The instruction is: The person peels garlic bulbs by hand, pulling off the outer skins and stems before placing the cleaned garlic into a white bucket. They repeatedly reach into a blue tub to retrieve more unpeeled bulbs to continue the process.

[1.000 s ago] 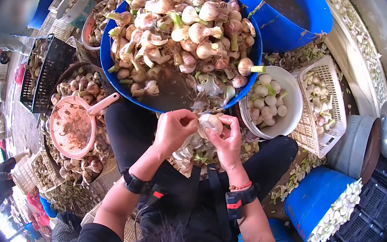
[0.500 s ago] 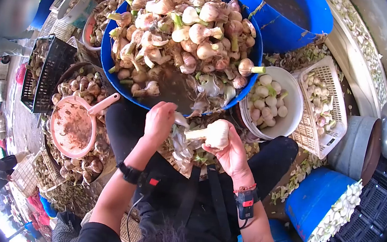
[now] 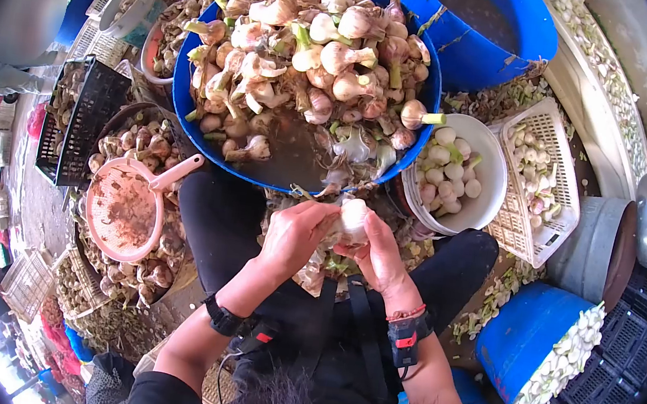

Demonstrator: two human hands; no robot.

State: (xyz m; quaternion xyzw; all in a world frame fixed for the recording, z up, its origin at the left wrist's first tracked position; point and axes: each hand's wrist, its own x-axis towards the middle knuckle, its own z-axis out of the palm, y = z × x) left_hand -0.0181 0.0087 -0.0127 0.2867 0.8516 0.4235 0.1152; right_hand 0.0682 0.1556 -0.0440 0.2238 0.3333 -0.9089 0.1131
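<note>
Between my two hands, over my lap, is a pale garlic bulb point(image 3: 353, 216). My right hand point(image 3: 380, 257) has its fingers wrapped round the bulb from the right. My left hand point(image 3: 297, 233) is closed in a pinch at the bulb's left side, on its outer skin; the fingertips are partly hidden. Just beyond my hands stands a round blue tub point(image 3: 180, 116) heaped with garlic bulbs point(image 3: 343, 57), with brownish water showing near its front. To the right of the tub, a white bucket point(image 3: 497, 171) holds peeled bulbs point(image 3: 446, 173).
A cream basket point(image 3: 550, 230) of bulbs is right of the bucket, near a grey metal bucket point(image 3: 590, 235) and a blue barrel point(image 3: 526, 332). A pink strainer point(image 3: 124, 210) lies on garlic at left. Another blue tub point(image 3: 469, 66) stands behind, and a black crate point(image 3: 79, 123) at far left.
My left hand has moved right and down to meet the bulb, which my right hand has turned and brought slightly left. The loose skin that hung by my left hand no longer shows there.
</note>
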